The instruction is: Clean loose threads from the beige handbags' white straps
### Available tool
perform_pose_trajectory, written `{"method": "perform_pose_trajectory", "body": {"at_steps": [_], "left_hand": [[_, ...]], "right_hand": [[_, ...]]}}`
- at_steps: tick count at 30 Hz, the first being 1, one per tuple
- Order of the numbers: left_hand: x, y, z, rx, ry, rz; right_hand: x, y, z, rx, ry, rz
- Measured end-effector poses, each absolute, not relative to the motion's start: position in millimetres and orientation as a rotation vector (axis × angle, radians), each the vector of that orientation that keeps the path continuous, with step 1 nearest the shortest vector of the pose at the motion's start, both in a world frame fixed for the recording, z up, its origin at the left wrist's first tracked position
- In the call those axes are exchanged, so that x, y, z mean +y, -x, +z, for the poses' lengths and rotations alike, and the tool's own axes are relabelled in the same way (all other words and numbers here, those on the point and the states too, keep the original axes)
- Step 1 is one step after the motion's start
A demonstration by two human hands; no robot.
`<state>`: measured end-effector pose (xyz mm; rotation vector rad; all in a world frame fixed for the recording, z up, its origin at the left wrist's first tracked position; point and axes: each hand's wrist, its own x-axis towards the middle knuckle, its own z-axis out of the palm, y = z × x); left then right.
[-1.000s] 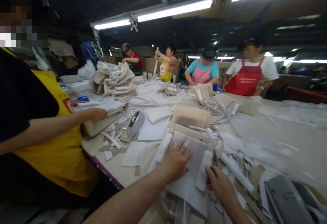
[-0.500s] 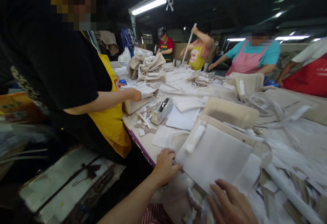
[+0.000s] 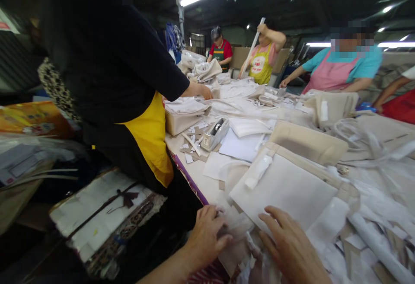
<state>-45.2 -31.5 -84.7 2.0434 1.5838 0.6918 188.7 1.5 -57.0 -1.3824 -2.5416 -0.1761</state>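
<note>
At the table's near edge, my left hand point(image 3: 209, 232) has bent fingers, with the thumb apart from them, beside crumpled clear plastic point(image 3: 238, 225). I see nothing gripped in it. My right hand point(image 3: 292, 243) has its fingers spread over the lower edge of a white sheet point(image 3: 285, 184); whether it presses on the sheet I cannot tell. That sheet covers the front of a beige bag point(image 3: 272, 148) lying flat, with white wrapping on its strap ends. Behind it lies another beige bag panel point(image 3: 308, 143) with rounded corners. Loose wrapping partly hides what lies between my hands.
A tape dispenser point(image 3: 215, 135) stands among cardboard scraps point(image 3: 194, 143). To the left, a co-worker in a yellow apron point(image 3: 152, 145) reaches over the table beside a tied, white-topped bundle point(image 3: 100, 210). Across the table are several people, one holding a long white strip point(image 3: 254, 46).
My left hand has drawn back from the sheet's corner toward the near edge. My view has swung left. The co-worker at left has leaned forward, reaching farther over the table.
</note>
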Motion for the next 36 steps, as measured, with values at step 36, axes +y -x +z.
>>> {"method": "perform_pose_trajectory", "body": {"at_steps": [36], "left_hand": [[-27, 95, -33, 0.771, -1.245, 0.160]], "right_hand": [[29, -153, -60, -2.760, 1.323, -0.077]]}}
